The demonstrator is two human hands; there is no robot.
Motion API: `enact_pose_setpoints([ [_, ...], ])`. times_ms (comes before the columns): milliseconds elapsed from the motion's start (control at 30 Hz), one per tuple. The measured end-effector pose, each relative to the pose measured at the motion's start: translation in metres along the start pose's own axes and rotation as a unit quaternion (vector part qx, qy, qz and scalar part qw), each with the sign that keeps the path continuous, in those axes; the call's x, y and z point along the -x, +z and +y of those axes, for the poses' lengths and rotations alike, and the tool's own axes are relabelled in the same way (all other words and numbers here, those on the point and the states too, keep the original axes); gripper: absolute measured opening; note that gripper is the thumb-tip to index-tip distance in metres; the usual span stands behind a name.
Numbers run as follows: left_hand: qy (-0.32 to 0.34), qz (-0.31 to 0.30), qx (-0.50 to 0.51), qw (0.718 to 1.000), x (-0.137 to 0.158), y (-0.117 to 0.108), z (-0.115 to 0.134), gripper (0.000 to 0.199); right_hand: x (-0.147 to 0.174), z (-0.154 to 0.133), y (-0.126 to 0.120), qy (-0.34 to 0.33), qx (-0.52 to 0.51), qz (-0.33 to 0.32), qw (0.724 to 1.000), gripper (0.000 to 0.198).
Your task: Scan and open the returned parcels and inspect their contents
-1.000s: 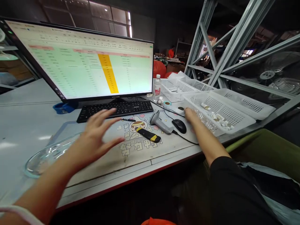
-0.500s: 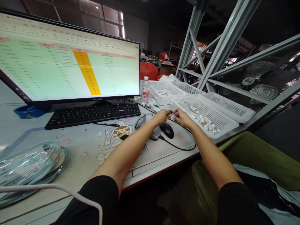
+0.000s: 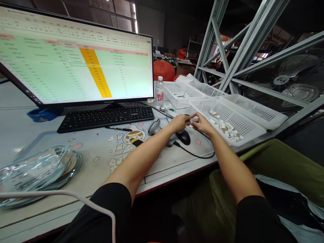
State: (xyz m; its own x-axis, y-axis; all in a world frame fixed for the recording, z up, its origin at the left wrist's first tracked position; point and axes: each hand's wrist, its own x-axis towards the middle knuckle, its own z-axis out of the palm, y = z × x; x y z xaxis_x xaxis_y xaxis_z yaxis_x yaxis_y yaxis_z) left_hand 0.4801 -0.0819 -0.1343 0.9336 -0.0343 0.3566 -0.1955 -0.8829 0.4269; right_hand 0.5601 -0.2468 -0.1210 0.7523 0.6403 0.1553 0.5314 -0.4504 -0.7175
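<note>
Left fingers: bent inward, the tips of the left hand (image 3: pixel 181 122) nearly meeting the other hand's; the grip is partly hidden, so I cannot tell whether they are clenched on anything.
Right fingers: thumb and forefinger of the right hand (image 3: pixel 202 124) curved toward the left fingertips; what they grasp, if anything, cannot be told.
Pale piece: a small whitish piece (image 3: pixel 190 126) shows just under the meeting fingertips, above the desk mat; too small to identify.
Beside the hands: a black computer mouse (image 3: pixel 184 137), just below the left hand; a grey barcode scanner (image 3: pixel 153 127) partly behind the left forearm.
Near basket: a white perforated basket (image 3: pixel 249 126), right of the right hand, with small white printed cylinders (image 3: pixel 223 126) heaped inside.
Rear basket: another perforated basket (image 3: pixel 182 103), containing flat white items (image 3: pixel 178 94).
Bottle: a clear plastic bottle (image 3: pixel 159 92), white-capped, upright beside the monitor (image 3: pixel 76 67).
</note>
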Motion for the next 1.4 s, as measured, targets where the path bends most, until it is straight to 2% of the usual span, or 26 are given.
enact_pose_setpoints([
  [100, 0.004, 0.028, 0.015, 0.999, -0.001, 0.002, -0.002, 0.022, 0.005, 0.000, 0.000, 0.080, 0.050, 0.095, 0.991, 0.029],
  [167, -0.003, 0.039, 0.023, 0.999, 0.000, 0.002, -0.005, 0.030, 0.011, 0.000, 0.002, 0.087, 0.069, 0.121, 0.986, 0.028],
  [233, -0.011, 0.041, 0.028, 0.999, 0.001, 0.003, -0.005, 0.046, 0.020, -0.004, 0.003, 0.069, 0.074, 0.129, 0.987, 0.023],
  [333, -0.021, 0.028, 0.033, 0.999, 0.005, 0.000, 0.004, 0.075, 0.035, -0.019, -0.001, 0.004, 0.044, 0.162, 0.986, 0.011],
  [400, -0.022, 0.020, 0.023, 0.999, 0.010, -0.011, 0.011, 0.072, 0.046, -0.036, -0.004, -0.043, -0.020, 0.185, 0.982, 0.015],
  [467, -0.027, 0.046, 0.004, 0.999, 0.023, -0.032, 0.015, 0.054, 0.059, -0.058, -0.001, -0.076, -0.097, 0.174, 0.977, 0.024],
  [533, -0.041, 0.118, -0.010, 0.992, 0.051, -0.061, 0.014, 0.037, 0.076, -0.081, 0.015, -0.092, -0.152, 0.114, 0.977, 0.029],
  [633, -0.066, 0.234, -0.018, 0.970, 0.128, -0.108, 0.009, 0.026, 0.100, -0.113, 0.068, -0.078, -0.205, -0.067, 0.973, 0.031],
  [700, -0.076, 0.255, -0.020, 0.964, 0.197, -0.132, 0.005, 0.024, 0.111, -0.130, 0.119, -0.048, -0.241, -0.192, 0.950, 0.033],
  [767, -0.098, 0.233, -0.046, 0.966, 0.267, -0.144, 0.002, 0.024, 0.114, -0.147, 0.169, -0.021, -0.247, -0.274, 0.929, 0.034],
  [833, -0.146, 0.191, -0.081, 0.967, 0.329, -0.143, 0.003, 0.027, 0.107, -0.165, 0.205, -0.042, -0.174, -0.302, 0.937, 0.031],
  [867, -0.163, 0.160, -0.091, 0.969, 0.355, -0.138, 0.004, 0.029, 0.099, -0.175, 0.216, -0.076, -0.105, -0.290, 0.948, 0.028],
  [933, -0.182, 0.111, -0.100, 0.972, 0.393, -0.125, 0.005, 0.031, 0.075, -0.196, 0.227, -0.164, 0.055, -0.213, 0.962, 0.022],
  [967, -0.185, 0.095, -0.098, 0.973, 0.406, -0.118, 0.006, 0.033, 0.060, -0.207, 0.229, -0.198, 0.124, -0.166, 0.958, 0.021],
  [1033, -0.188, 0.087, -0.086, 0.975, 0.423, -0.106, 0.007, 0.038, 0.027, -0.227, 0.234, -0.216, 0.233, -0.115, 0.941, 0.019],
  [1133, -0.190, 0.121, -0.051, 0.973, 0.434, -0.098, 0.009, 0.037, -0.012, -0.246, 0.251, -0.192, 0.321, -0.150, 0.915, 0.009],
  [1200, -0.194, 0.161, -0.028, 0.967, 0.438, -0.100, 0.009, 0.033, -0.024, -0.251, 0.264, -0.184, 0.338, -0.171, 0.907, 0.005],
  [1300, -0.216, 0.222, -0.003, 0.951, 0.443, -0.107, 0.009, 0.025, -0.007, -0.251, 0.264, -0.196, 0.345, -0.169, 0.903, 0.002],
  [1367, -0.238, 0.252, 0.012, 0.938, 0.443, -0.111, 0.012, 0.023, 0.028, -0.250, 0.248, -0.228, 0.279, -0.185, 0.914, 0.007],
  [1400, -0.245, 0.261, 0.021, 0.933, 0.442, -0.111, 0.014, 0.027, 0.051, -0.249, 0.236, -0.249, 0.212, -0.209, 0.922, 0.008],
])
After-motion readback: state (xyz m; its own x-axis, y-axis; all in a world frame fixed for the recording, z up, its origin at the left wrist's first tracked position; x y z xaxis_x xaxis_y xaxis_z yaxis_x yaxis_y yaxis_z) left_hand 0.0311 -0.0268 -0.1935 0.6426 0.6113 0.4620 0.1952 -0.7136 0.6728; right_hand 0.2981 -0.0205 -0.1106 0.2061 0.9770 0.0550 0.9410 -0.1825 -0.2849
